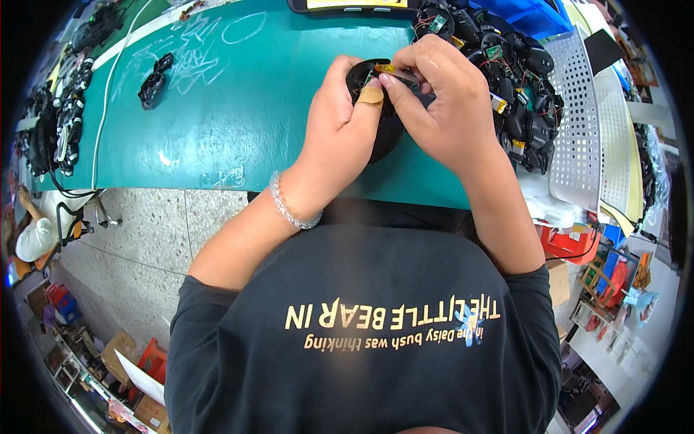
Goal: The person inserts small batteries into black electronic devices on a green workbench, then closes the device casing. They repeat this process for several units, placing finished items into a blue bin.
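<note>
Upper centre: the left hand (336, 126) grips the shell (388, 136); the right hand (450, 94) pinches a thin piece (403, 74), perhaps a tool, best worked gently.

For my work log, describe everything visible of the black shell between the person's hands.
The black shell looks rounded and plastic, its interior partly exposed, showing an amber piece near its upper edge. The left hand grips it; the right hand's fingers work beside the amber piece. It is over the green table, largely hidden by the hands.
</note>
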Available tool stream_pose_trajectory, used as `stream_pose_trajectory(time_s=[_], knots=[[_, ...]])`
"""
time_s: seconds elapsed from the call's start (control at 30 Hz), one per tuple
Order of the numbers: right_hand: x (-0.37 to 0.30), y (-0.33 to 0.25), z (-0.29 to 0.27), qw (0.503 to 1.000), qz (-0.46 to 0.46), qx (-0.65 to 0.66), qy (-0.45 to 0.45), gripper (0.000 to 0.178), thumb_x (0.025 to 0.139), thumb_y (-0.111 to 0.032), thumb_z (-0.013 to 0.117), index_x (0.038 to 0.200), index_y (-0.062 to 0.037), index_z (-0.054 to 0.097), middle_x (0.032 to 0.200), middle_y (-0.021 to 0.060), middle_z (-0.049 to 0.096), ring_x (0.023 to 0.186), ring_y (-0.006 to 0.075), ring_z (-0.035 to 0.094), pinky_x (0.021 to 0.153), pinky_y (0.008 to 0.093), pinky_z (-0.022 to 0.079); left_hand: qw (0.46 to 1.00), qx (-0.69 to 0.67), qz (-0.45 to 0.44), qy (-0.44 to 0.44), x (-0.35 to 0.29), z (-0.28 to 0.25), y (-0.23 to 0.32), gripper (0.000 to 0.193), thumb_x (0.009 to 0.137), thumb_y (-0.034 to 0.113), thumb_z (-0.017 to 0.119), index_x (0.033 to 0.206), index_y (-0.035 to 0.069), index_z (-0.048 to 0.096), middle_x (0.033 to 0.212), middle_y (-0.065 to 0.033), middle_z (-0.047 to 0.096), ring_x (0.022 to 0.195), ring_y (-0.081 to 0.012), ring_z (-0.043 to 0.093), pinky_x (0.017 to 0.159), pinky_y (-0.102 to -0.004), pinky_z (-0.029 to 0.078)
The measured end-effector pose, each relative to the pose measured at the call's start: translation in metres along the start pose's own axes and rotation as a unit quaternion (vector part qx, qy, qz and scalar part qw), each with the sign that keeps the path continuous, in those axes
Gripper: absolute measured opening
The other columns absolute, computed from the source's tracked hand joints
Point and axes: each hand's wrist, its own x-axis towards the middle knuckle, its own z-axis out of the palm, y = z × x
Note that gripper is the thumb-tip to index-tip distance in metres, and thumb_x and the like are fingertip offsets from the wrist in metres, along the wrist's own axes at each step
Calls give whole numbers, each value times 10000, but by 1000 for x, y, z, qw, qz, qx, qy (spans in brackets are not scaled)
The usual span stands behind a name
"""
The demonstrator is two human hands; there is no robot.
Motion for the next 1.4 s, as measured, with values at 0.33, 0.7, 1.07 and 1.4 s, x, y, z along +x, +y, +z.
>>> stream_pose_trajectory(time_s=[0.33, 0.7, 1.07, 1.4], knots=[[8, -6, -11, 997, 15, -20, -68, 136, 772, -79, 649, 870, -34, 567, 798, 120, 557, 713, 334, 575, 613, 400, 464, 995, -88, -35, 36, 4, 2, 4, 120, 917, 72, 483, 999, -17, 483, 851, -59, 576, 756, -91, 516, 689, -253, 454], [24, 0, -20, 993, -19, -14, -113, 88, 794, -63, 598, 837, 4, 561, 749, 172, 567, 725, 364, 568, 636, 419, 456, 989, -124, -85, 3, 9, -7, 18, 166, 916, 87, 443, 1016, -26, 512, 901, -44, 582, 822, -79, 519, 729, -233, 440], [22, 5, -18, 965, 134, 160, -160, 97, 834, -35, 594, 814, 27, 522, 666, 98, 511, 625, 174, 497, 594, 300, 427, 966, -199, -158, 49, 4, -2, 26, 193, 905, 102, 454, 1031, -15, 541, 925, -44, 591, 826, -96, 535, 745, -232, 436], [9, 2, -10, 975, 133, 112, -137, 121, 819, -53, 605, 784, 2, 503, 635, 148, 522, 588, 288, 529, 540, 373, 414, 957, -213, -186, 73, 0, 0, 22, 215, 881, 102, 452, 1035, -10, 551, 933, -45, 591, 844, -101, 527, 775, -234, 420]])
